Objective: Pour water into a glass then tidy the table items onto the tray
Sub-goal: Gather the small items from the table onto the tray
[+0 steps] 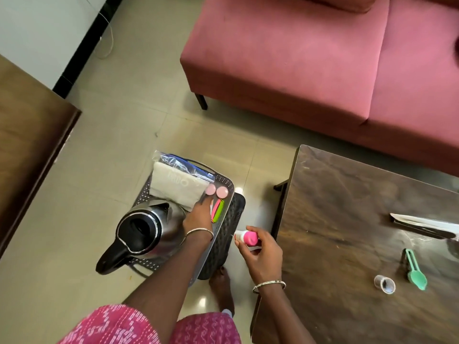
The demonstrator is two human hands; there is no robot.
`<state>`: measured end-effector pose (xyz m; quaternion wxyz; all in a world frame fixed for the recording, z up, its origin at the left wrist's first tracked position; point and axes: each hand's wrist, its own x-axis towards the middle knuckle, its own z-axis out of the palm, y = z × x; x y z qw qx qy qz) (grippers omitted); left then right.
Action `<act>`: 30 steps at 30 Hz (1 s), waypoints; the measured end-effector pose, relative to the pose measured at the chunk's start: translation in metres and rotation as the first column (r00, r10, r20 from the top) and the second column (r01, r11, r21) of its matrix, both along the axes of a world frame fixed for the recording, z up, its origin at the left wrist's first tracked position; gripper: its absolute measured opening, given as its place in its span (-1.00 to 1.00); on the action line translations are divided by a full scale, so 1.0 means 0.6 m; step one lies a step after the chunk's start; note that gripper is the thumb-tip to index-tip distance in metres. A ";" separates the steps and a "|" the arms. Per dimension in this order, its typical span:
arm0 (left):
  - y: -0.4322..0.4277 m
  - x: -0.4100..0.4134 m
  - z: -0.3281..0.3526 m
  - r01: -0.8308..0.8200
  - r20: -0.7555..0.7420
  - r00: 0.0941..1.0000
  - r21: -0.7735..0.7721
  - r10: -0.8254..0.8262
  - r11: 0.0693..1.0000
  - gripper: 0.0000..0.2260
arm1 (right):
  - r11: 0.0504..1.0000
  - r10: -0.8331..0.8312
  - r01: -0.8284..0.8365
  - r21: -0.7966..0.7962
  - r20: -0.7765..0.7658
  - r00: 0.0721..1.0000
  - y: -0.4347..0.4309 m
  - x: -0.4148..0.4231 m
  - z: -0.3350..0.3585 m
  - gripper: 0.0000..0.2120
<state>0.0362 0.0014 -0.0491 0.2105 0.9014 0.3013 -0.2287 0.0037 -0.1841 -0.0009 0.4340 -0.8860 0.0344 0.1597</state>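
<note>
Head view looks down on a tray (224, 181) that sits on a dark woven stool (223, 242) on the floor, just left of the wooden counter (347, 219).

The left hand (198, 216) reaches over the tray with its fingers stretched out flat, holding nothing. Its fingertips lie at the edge of a bagged cloth (178, 182), just below 2 pink discs (221, 192), and a pink and green clip (217, 210) lies just beside the hand's right edge. A steel kettle (149, 229) with a black lid and handle stands upright on the near part of the tray, touching or nearly touching the left wrist.

The right hand (260, 254) hangs between stool and counter, off the tray. Its fingers and thumb curl round a pink and white bottle (248, 237), which lies roughly level with its white end pointing toward the tray.

On the counter, well apart from both hands, lie a green spoon (414, 269) and, near it, a small clear cup (384, 284).

Each wrist wears 1 thin bangle. Pale letters show on the cloth through the plastic bag, too faint to read. The bottle's label is too small to read.
</note>
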 end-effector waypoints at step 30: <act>-0.031 -0.159 0.044 -0.210 0.403 0.886 -0.092 0.229 0.973 -0.81 | 0.921 0.320 -0.317 -0.224 -0.028 0.947 0.140 0.016 -0.044 -0.75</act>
